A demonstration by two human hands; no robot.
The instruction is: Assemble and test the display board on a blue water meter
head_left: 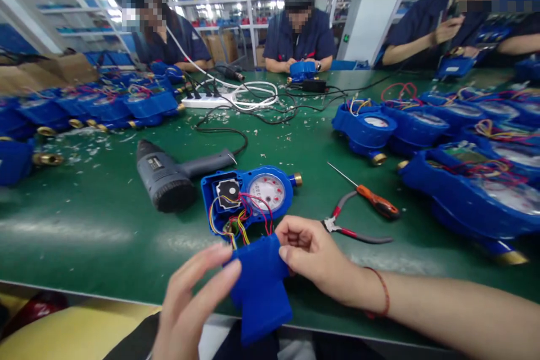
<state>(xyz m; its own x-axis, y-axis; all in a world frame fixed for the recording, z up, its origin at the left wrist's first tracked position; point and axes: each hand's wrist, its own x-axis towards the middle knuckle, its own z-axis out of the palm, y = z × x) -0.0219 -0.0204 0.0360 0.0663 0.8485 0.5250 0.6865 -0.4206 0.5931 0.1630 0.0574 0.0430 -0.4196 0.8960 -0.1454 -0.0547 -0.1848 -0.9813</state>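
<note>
"One blue cover [259, 270] in hand. Which side grips it?"

"Right hand [312, 253]: thumb and curled fingers pinch its upper right corner, forearm [442, 301] slanting in from lower right."

"Left hand [192, 292]?"

"Fingers parted, angled up and rightward, tips at the cover's upper left edge. Contact: cannot tell."

"Cover position?"

"Tilted, at the near edge of the green table [105, 236], just in front of the blue meter [245, 191]. Wires [243, 228] run from the meter to behind it."

"Meter contents?"

"Box compartment [206, 197], left side: uncovered. Black square unit [230, 191] in a pale frame, plus loose red, yellow and white wires. Round housing [270, 171], right side: white dial [265, 191] with red marks, red wires crossing it. Brass fitting [298, 180] on the right end."

"Tools?"

"Heat gun [166, 177] left; pliers [331, 225] and screwdriver [377, 202] right, all lying down."
</note>
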